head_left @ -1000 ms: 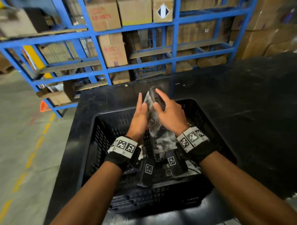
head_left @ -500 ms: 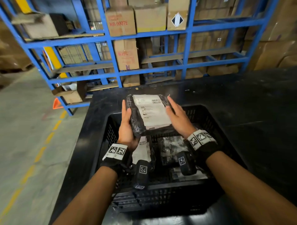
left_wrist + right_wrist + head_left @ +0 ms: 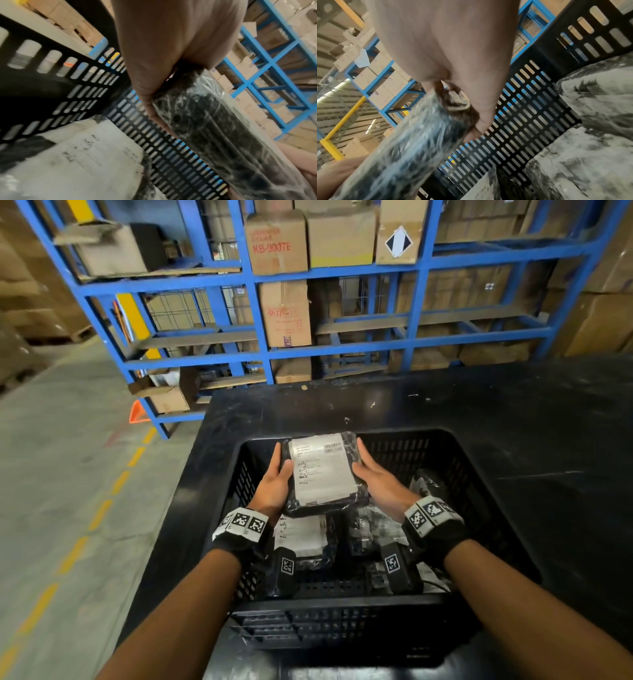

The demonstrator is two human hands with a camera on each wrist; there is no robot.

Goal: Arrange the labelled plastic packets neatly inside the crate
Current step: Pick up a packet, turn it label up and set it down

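Both hands hold one black plastic packet (image 3: 323,474) with a white label facing up, above the far half of the black slotted crate (image 3: 455,460). My left hand (image 3: 275,481) grips its left edge, thumb on top. My right hand (image 3: 375,477) grips its right edge. The left wrist view shows the packet (image 3: 211,129) end-on, fingers beneath it. In the right wrist view the packet (image 3: 406,148) is blurred. Another labelled packet (image 3: 301,537) lies flat on the crate floor at left, and crumpled packets (image 3: 373,529) lie at right.
The crate sits on a black table (image 3: 513,422) whose left edge drops to a concrete floor (image 3: 68,474). Blue shelving (image 3: 342,272) with cardboard boxes stands behind the table. The crate's far slotted wall (image 3: 163,142) is close behind the held packet.
The packet went from upright on edge to flat with its label up, then came down lower into the crate's far half. Both hands kept hold of it throughout.
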